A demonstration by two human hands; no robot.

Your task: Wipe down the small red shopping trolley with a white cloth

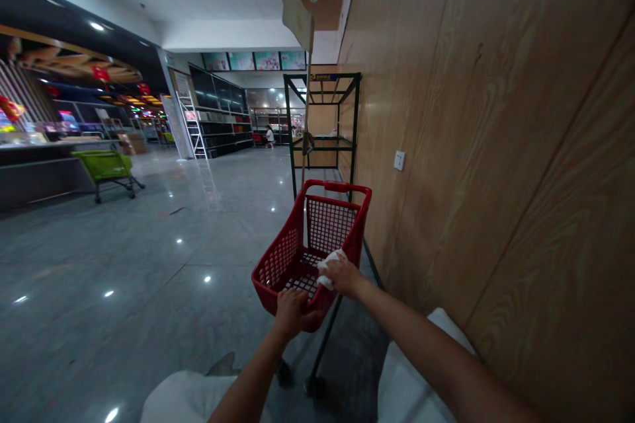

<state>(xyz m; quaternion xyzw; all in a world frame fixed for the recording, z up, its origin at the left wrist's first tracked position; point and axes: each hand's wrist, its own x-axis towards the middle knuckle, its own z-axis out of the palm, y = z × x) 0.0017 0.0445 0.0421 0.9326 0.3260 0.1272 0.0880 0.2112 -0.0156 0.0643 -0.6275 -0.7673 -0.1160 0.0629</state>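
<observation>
A red plastic shopping cart [284, 258] with lattice walls stands right in front of me on dark legs and casters. My left hand [292, 309] is closed over the near rim of its basket. In my right hand [342, 275] is a bunched white cloth [328, 267], at the right near side of the basket. Whether the cloth presses on the rim or the inner wall is hidden by my fingers. The cart's red handle [338, 186] is at the far end, away from me.
A wood-panelled wall [446, 145] with a socket [399, 160] runs close on my right. Behind the cart stands a dark metal rack [354, 139] with a sign on a pole [299, 16] before it. A green cart [105, 165] is at left, and a person [270, 137] is far back.
</observation>
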